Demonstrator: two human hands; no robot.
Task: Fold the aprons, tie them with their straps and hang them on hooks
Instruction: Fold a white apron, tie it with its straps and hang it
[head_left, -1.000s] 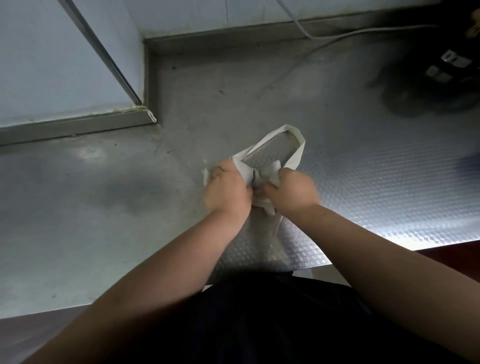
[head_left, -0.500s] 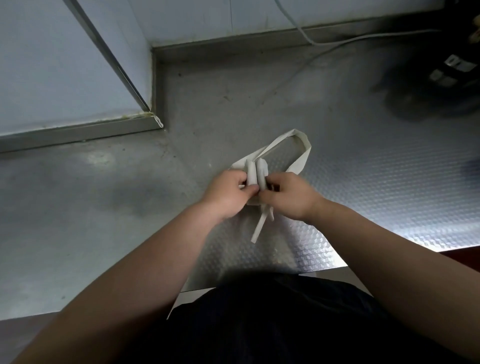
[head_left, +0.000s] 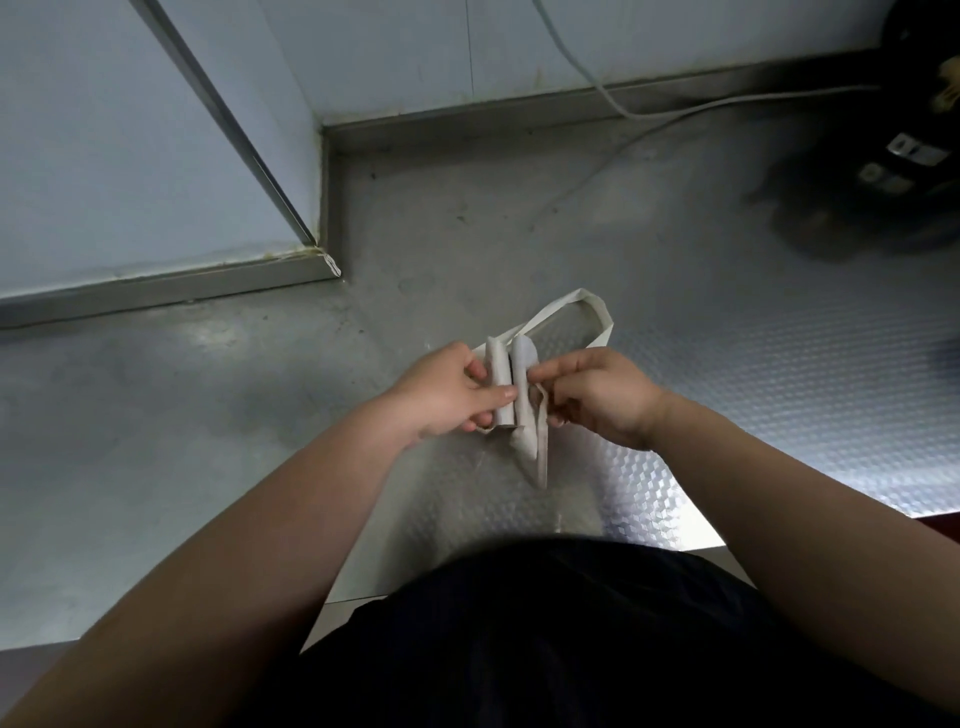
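A small white folded apron bundle (head_left: 503, 374) is held just above the steel counter (head_left: 208, 441) at the centre of the view. My left hand (head_left: 441, 389) grips its left side, thumb across the front. Beside it, my right hand (head_left: 597, 395) pinches a thin white strap (head_left: 540, 447) whose loose end hangs down below the bundle. The apron's neck loop (head_left: 582, 306) sticks out beyond the bundle and lies toward the back of the counter. No hooks are in view.
A pale wall panel with a metal strip (head_left: 234, 130) juts out at the back left. A white cable (head_left: 623, 111) runs along the back edge. Dark objects (head_left: 893, 171) sit at the far right. The counter's front edge (head_left: 675, 540) is near my body.
The bundle went from crumpled between both fists to two tidy upright folds. My hands have spread slightly apart, and the strap end now hangs below the bundle from my right fingers.
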